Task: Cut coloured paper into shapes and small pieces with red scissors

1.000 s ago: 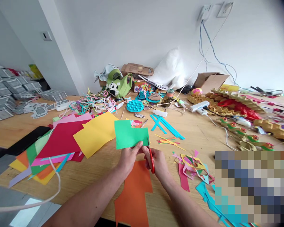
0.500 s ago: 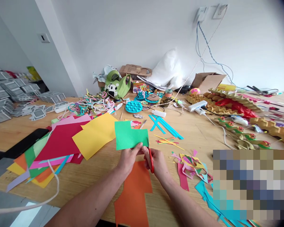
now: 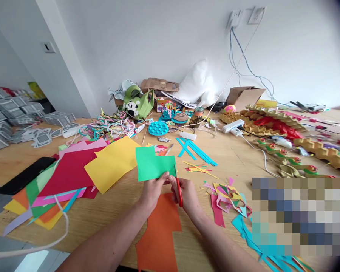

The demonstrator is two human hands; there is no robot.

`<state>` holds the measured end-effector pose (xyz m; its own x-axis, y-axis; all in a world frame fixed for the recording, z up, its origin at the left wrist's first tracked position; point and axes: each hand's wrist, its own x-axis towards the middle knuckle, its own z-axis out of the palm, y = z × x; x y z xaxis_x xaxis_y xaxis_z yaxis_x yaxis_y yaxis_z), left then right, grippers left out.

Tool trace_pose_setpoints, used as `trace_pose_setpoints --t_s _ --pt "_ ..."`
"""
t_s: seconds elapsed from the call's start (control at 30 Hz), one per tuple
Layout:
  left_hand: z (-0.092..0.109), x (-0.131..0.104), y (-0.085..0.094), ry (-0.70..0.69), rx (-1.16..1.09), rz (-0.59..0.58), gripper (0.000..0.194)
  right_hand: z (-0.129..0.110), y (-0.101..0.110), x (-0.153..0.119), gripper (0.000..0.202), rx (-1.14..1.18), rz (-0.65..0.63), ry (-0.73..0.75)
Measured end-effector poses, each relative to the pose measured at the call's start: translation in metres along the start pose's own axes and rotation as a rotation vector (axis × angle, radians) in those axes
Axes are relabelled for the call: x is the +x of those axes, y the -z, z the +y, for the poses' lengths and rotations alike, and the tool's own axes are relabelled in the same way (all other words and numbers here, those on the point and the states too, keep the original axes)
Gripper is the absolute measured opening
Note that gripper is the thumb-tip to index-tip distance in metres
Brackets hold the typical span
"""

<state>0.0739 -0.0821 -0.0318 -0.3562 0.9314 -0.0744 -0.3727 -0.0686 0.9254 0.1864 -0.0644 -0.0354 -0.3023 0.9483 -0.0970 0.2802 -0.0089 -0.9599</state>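
Observation:
My left hand [image 3: 154,190] pinches the lower edge of a green paper sheet [image 3: 153,166], which has a notch out of its upper right. Red-handled scissors [image 3: 179,192] are in my right hand [image 3: 187,190], their blades pointing up at the sheet's right edge. My right fingertips are close to my left thumb at the paper's bottom corner. Below both hands an orange paper sheet [image 3: 161,234] lies on the table, partly covered by my hands and forearms.
Stacked coloured paper [image 3: 70,170] and a black phone-like slab [image 3: 28,175] lie left. Blue strips [image 3: 198,151], thin strips [image 3: 201,169] and paper scraps [image 3: 226,198] lie right. Egg-carton pieces [image 3: 320,151] are farther right. A white cable [image 3: 65,226] crosses the left front.
The whole view has shifted slightly to the left. My hands, the green paper and the scissors keep nearly the same position relative to each other.

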Motion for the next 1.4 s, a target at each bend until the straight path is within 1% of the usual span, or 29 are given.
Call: trace_pose_setpoints --t_s 0.3,0.47,0.6,0.83,1.0,1.23,1.4 --pt "0.0030 -0.0031 -0.0021 0.042 0.015 -0.015 0.029 0.0032 0.0025 0.0027 0.059 -0.013 -0.003 0.023" --pt "0.0036 -0.0039 -0.0022 0.053 0.018 -0.018 0.033 -0.0023 0.0023 0.0007 0.061 0.026 -0.005 -0.020" --pt "0.0027 -0.0032 -0.0019 0.050 0.011 -0.047 0.033 -0.0052 0.0015 -0.0010 0.060 0.065 0.009 -0.043" --pt "0.0051 -0.0046 -0.0031 0.044 0.015 -0.103 0.033 0.0016 0.0027 0.0016 0.062 -0.037 0.028 0.028" --pt "0.0053 -0.0056 -0.0037 0.057 0.012 -0.088 0.035 0.0022 0.0041 0.0027 0.066 -0.077 0.036 0.031" --pt "0.0020 -0.0038 -0.0013 0.051 0.011 -0.103 0.035 0.0001 0.0033 0.0020 0.064 -0.012 0.033 -0.009" --pt "-0.0018 0.0001 0.0015 0.059 0.005 -0.066 0.032 0.0012 0.0026 0.0018 0.062 -0.006 0.040 0.008"
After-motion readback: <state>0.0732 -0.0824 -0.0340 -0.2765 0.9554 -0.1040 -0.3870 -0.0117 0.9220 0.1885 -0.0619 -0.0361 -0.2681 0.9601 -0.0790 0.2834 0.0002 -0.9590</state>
